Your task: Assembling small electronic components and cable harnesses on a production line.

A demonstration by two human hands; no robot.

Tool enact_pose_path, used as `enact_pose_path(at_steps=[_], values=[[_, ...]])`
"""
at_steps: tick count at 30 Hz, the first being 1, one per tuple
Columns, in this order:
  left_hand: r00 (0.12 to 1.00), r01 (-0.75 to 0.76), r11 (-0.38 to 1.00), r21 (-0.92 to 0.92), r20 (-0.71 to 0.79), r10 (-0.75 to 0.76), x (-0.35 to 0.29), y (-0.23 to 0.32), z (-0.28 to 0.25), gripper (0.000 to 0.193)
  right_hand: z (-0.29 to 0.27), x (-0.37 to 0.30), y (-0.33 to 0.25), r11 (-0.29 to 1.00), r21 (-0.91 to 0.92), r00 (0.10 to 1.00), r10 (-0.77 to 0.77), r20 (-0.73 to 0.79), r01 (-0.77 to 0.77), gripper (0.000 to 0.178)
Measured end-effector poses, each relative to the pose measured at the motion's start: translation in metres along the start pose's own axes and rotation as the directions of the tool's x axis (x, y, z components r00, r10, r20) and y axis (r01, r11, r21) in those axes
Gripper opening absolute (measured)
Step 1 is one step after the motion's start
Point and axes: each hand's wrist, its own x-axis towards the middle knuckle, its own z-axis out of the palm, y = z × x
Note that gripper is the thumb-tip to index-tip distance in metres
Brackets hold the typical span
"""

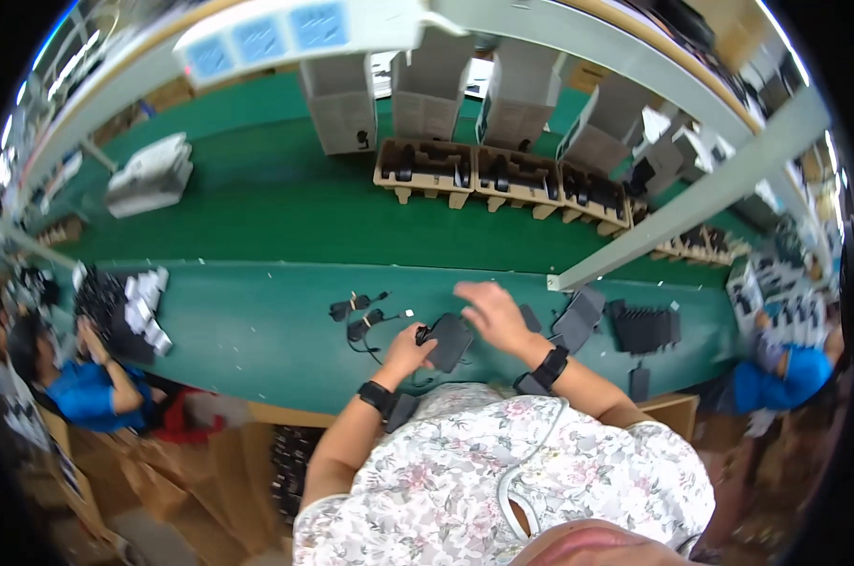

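Observation:
A dark grey, flat, roundish-cornered case (452, 343) is in front of me at the near edge of the green bench. My left hand (410, 353) grips its left side, with a small black piece (423, 334) at the fingertips whose kind I cannot make out. Just above and right of the case, my right hand (495, 316) is raised with fingers stretched out and holds nothing. Two coiled black cables with ties, one cable (365, 326) nearer and another cable (350, 304) farther, lie left of the case. More dark flat cases (580, 317) rest beyond my right hand.
A row of black flat pieces (648, 326) lies further right. Across the bench, pulp trays (427, 179) hold black devices before open white boxes (340, 108). A slanting metal post (672, 203) stands at right. One person (92, 377) works at left, another (790, 373) at right.

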Motion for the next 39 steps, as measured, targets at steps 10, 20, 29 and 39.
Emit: enact_pose_path(at_steps=[10,20,29,39], values=[[0.976,-0.19,0.969,-0.156,0.078,0.204,-0.009,-0.011,0.006,0.017,0.024,-0.023,-0.017,0.995,-0.103,0.768,0.07,0.637,-0.005,0.04],[0.859,-0.137,0.911,0.389,-0.411,0.305,-0.002,-0.05,-0.029,0.027,-0.002,-0.002,-0.006,0.929,-0.218,0.798,0.37,0.476,-0.3,0.025],[0.728,-0.005,0.74,0.672,-0.505,0.463,-0.024,-0.115,-0.07,0.023,-0.026,0.012,0.102,0.703,0.453,0.737,0.662,-0.137,-0.548,0.025],[0.938,0.2,0.672,0.713,-0.337,0.079,-0.003,-0.106,-0.085,0.034,-0.072,0.087,0.223,0.796,0.304,0.57,0.592,-0.57,-0.523,0.021]])
